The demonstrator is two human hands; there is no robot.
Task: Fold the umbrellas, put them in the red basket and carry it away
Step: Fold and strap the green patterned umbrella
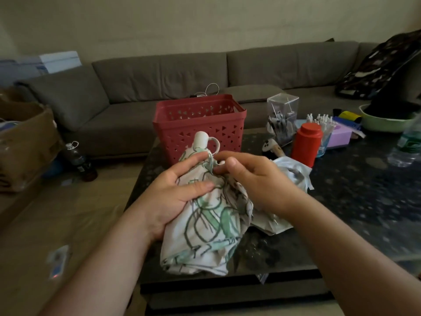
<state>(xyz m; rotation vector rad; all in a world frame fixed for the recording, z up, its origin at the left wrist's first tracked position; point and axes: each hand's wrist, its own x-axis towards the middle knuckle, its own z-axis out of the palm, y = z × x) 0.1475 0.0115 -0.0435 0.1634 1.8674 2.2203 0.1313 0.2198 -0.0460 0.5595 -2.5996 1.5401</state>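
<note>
Before red basket (199, 124) — hands grip patterned umbrella (211, 215).

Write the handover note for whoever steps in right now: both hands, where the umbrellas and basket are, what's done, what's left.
Left hand: wrapped around the white umbrella with green print, holding its gathered canopy below the white handle.
Right hand: fingers at the top of the same umbrella near the handle loop, pinching or tucking fabric; exact grip unclear.
A second, pale umbrella lies bunched on the dark table behind the right hand.
Red basket: on the table beyond the hands; nothing visible inside.
Done: printed umbrella collapsed, partly gathered.
Left: finish wrapping it, fold the other, load both into the basket, carry it away.
</note>
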